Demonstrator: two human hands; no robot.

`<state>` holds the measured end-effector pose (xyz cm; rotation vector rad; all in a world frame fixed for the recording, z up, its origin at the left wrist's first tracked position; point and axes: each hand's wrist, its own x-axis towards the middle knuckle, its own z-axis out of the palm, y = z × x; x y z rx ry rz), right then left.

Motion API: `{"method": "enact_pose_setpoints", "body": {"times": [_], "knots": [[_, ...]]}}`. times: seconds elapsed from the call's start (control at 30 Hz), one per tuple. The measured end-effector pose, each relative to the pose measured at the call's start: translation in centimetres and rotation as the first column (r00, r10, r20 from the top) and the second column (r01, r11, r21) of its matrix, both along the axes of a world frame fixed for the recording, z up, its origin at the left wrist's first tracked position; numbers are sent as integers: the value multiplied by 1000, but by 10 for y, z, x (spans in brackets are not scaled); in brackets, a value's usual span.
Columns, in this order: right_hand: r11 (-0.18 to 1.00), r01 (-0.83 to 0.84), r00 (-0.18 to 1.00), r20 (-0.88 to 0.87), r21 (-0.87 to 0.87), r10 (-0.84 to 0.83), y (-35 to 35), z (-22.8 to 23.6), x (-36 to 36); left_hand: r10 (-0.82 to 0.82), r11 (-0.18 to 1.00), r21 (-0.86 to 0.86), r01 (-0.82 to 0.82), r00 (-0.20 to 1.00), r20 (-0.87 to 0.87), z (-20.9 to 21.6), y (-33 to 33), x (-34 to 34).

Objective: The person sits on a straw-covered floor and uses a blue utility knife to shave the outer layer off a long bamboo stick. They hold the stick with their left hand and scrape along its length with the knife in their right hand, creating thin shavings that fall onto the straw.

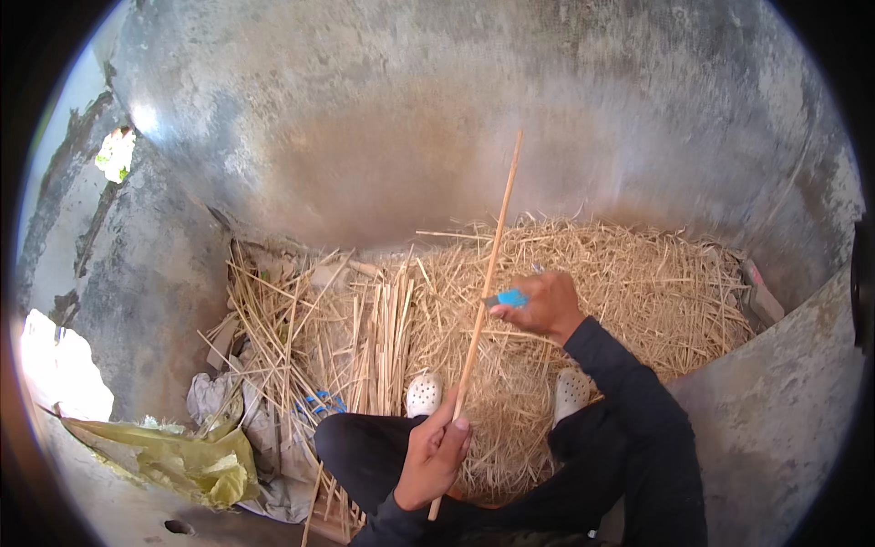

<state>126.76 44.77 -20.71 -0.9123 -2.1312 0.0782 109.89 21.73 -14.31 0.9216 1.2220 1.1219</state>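
My left hand (432, 463) is closed round the lower part of a long thin bamboo stick (499, 228), thumb along it. The stick slants up and slightly right, its far end free in the air before the wall. My right hand (547, 305) is closed on a knife with a blue handle (512, 298). The knife's short dark front end meets the stick a little above its middle; the blade is too small and blurred to make out. Below the stick lies a thick heap of pale shavings (629, 292).
Several split sticks (383, 337) lie left of my feet, some crossed. White clogs (424, 394) are on my feet, among the shavings. A yellow-green sack (182, 460) and grey cloth (273, 456) lie at the lower left. A grey concrete wall (383, 128) rises ahead.
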Motion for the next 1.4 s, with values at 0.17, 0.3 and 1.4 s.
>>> {"method": "enact_pose_setpoints", "body": {"times": [0.17,0.3,1.4], "knots": [[999,-13,1000,27,47,11,-10,5,-8,29,1000,-11,-29,999,-20,2,-16,-4],[989,-72,996,69,128,64,1,5,-5,18,998,-53,-19,1000,-21,-1,-19,-4],[994,-34,999,16,101,32,2,8,-6,14,1000,-21,-15,997,-74,-12,-22,-9]]}}
